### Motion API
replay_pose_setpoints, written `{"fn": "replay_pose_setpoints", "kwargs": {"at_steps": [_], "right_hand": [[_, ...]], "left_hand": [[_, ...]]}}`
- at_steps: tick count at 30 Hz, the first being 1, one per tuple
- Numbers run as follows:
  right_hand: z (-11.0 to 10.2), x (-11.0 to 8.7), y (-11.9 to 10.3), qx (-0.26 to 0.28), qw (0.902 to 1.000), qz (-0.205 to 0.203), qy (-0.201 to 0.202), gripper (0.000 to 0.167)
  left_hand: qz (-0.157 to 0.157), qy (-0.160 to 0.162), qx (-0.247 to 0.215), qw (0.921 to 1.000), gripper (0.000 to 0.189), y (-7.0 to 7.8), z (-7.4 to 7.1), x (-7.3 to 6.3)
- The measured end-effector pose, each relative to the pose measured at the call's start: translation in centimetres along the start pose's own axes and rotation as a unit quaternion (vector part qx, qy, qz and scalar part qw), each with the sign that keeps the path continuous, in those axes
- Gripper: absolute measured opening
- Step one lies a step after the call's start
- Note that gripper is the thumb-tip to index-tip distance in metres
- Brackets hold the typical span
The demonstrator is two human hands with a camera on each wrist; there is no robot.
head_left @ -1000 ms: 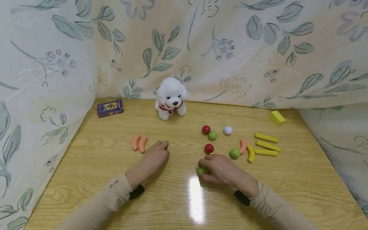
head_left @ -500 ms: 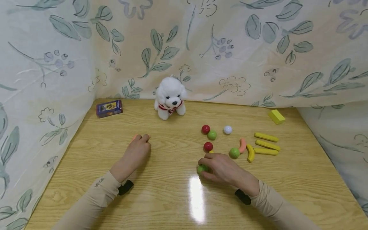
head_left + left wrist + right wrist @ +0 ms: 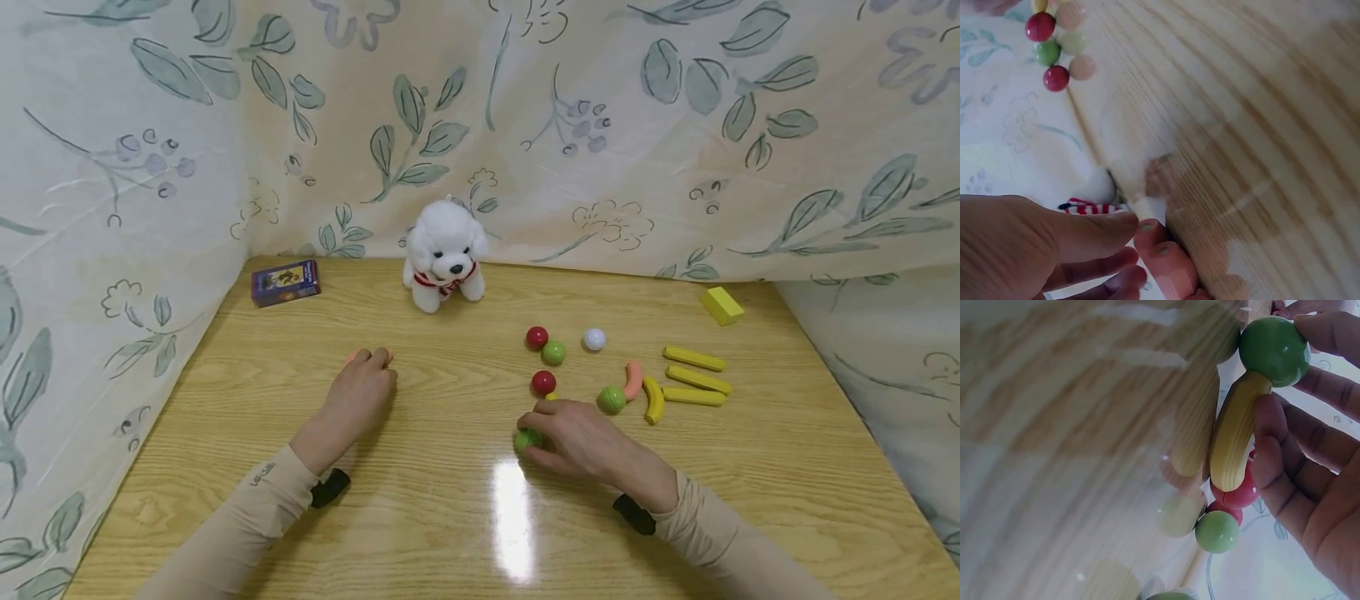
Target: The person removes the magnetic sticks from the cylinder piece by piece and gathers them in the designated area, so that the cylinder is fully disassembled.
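In the head view my left hand (image 3: 351,408) is at the two pink curved pieces (image 3: 389,357), covering most of them; pink shows on either side of its fingers. From the left wrist, the thumb tip meets the end of one pink curved piece (image 3: 1172,269), the other fingers curled below it. My right hand (image 3: 581,442) holds a green ball (image 3: 1274,351) between thumb and fingers over the table. Under that ball a yellow banana-shaped piece (image 3: 1238,434) stands against it in the right wrist view, with a curled finger at its side; the head view shows only its tip.
Beyond the right hand lie red balls (image 3: 543,382), a green ball (image 3: 553,352) and a white ball (image 3: 595,339). Rightward are another green ball, pink and yellow curved pieces, yellow sticks (image 3: 697,380) and a yellow block (image 3: 722,306). A toy dog (image 3: 447,257) and box (image 3: 286,283) stand behind.
Over the last second my left hand has moved left and away from me, onto the pink curved pieces, and then stays nearly still. The right hand keeps its place at the green ball.
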State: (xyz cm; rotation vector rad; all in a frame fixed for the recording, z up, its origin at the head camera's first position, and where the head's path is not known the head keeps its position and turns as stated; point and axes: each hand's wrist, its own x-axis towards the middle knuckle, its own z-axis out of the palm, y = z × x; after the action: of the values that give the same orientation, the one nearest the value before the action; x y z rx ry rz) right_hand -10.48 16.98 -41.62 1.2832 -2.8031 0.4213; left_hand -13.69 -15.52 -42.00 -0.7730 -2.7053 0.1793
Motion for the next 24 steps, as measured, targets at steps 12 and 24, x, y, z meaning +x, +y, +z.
{"fn": "replay_pose_setpoints", "kwargs": {"at_steps": [12, 24], "right_hand": [[-1.6, -0.1, 2.8, -0.035, 0.9937, 0.042, 0.098, 0.036], [-0.7, 0.5, 2.8, -0.05, 0.9968, 0.056, 0.028, 0.036]], "left_hand": [[0.07, 0.018, -0.219, 0.973, 0.016, 6.4, -2.2, 1.9], [0.209, -0.003, -0.167, 0.9636, 0.022, 11.6, -2.3, 2.9]]}}
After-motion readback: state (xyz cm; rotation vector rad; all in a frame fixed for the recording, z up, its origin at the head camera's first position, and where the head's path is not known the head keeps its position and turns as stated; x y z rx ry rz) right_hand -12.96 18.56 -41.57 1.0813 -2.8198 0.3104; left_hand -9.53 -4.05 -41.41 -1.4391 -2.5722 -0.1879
